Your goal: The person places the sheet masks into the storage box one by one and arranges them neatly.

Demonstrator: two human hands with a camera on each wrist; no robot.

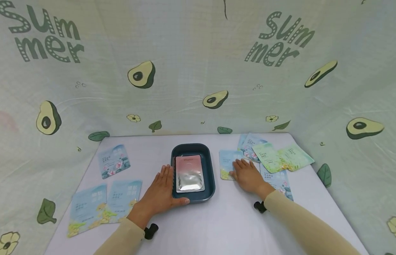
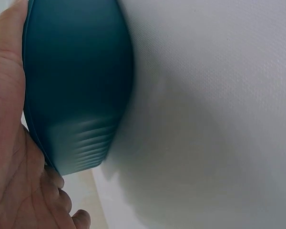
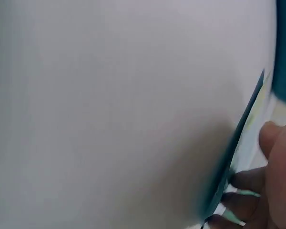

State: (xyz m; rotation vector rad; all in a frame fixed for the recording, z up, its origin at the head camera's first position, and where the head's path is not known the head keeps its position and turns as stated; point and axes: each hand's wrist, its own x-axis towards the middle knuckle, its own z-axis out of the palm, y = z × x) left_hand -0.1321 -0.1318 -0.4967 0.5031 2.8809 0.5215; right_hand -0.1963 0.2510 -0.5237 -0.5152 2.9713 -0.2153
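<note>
A dark teal tray [image 1: 212, 177] sits mid-table, with a pink-and-silver sachet [image 1: 189, 173] lying flat inside it. Along the tray's left side, my left hand [image 1: 161, 193] rests with straight fingers, its thumb stretched over the near left corner. The left wrist view shows the tray's outer wall [image 2: 78, 71] beside that thumb. Right of the tray, my right hand [image 1: 249, 177] touches a light blue packet [image 1: 228, 164] with spread fingers, covering its right part. Seen nearly edge-on in the right wrist view, this packet [image 3: 245, 124] has the fingers on its upper face.
On the left lie a blue floral packet [image 1: 114, 161] and two overlapping light blue packets [image 1: 87, 209]. Two green packets [image 1: 269, 156] overlap blue floral packets [image 1: 277, 180] at the right. A printed cloth [image 1: 178, 113] hangs behind the white table.
</note>
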